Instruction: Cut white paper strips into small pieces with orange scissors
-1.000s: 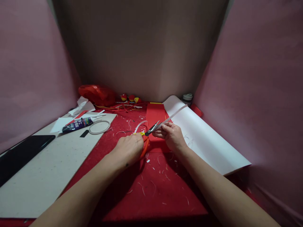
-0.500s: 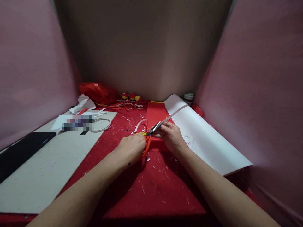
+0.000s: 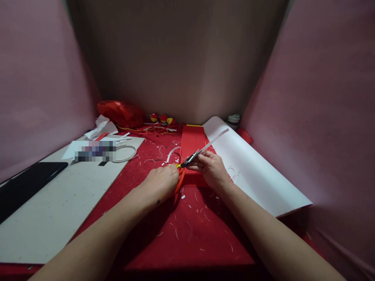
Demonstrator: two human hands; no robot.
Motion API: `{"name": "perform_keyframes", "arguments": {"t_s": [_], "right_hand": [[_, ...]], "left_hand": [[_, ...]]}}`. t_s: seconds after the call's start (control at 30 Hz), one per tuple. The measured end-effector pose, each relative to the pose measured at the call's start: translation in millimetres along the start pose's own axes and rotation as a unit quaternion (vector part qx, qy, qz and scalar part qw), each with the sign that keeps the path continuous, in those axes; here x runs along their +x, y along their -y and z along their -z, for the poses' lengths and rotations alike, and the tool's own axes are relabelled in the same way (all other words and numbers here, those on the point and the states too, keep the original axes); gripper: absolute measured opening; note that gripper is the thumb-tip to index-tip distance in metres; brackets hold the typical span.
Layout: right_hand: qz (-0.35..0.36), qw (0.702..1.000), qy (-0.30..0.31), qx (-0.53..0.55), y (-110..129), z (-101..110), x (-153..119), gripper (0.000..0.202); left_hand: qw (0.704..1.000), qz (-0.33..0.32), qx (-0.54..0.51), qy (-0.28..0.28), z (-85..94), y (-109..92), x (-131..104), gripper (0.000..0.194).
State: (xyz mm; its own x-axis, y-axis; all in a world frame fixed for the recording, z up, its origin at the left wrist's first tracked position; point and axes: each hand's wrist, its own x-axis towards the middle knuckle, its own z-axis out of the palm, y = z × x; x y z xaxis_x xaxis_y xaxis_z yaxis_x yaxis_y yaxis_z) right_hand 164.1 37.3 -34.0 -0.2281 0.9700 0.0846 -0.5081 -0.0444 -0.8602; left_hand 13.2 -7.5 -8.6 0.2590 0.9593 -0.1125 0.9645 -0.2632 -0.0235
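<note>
My left hand (image 3: 164, 180) is closed round the handles of a pair of scissors (image 3: 187, 160), with orange and yellow grips and dark blades pointing up and right. Between the fingertips of my right hand (image 3: 213, 167) is a narrow pale strip (image 3: 218, 137), its free end slanting up to the right. The blades lie along the strip close to my right fingers; the exact contact is too small to make out. Under both hands is a red ridged block or stack (image 3: 193, 139). A second curved pale strip (image 3: 173, 153) lies just left of it.
White sheet (image 3: 252, 171) covers the right side. A pale board (image 3: 73, 203) with a black flat object (image 3: 32, 187) fills the left. At the back are a red plastic bag (image 3: 120, 113), small red-yellow balls (image 3: 163, 118) and a lidded jar (image 3: 233, 121). Thin trimmings litter the red cloth (image 3: 187, 234).
The scissor blades look closer together. The free end of the pale strip has shifted slightly left. Both hands stay nearly in place.
</note>
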Motion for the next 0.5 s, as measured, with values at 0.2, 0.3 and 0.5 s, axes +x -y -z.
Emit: {"name": "perform_keyframes", "arguments": {"t_s": [0.2, 0.3, 0.5], "right_hand": [[-0.003, 1.000, -0.004, 0.009, -0.8, 0.6, 0.3, 0.007], [-0.002, 1.000, -0.005, 0.013, -1.1, 1.4, 0.8, 0.008], [-0.006, 1.000, -0.002, 0.012, -0.9, 2.2, 1.4, 0.007]], "left_hand": [[1.000, 0.005, -0.004, 0.008, -0.6, 0.2, 1.2, 0.026], [1.000, 0.002, 0.002, 0.006, -1.3, 1.1, 1.8, 0.024], [1.000, -0.001, 0.010, 0.004, 0.3, 1.9, 2.6, 0.025]]}}
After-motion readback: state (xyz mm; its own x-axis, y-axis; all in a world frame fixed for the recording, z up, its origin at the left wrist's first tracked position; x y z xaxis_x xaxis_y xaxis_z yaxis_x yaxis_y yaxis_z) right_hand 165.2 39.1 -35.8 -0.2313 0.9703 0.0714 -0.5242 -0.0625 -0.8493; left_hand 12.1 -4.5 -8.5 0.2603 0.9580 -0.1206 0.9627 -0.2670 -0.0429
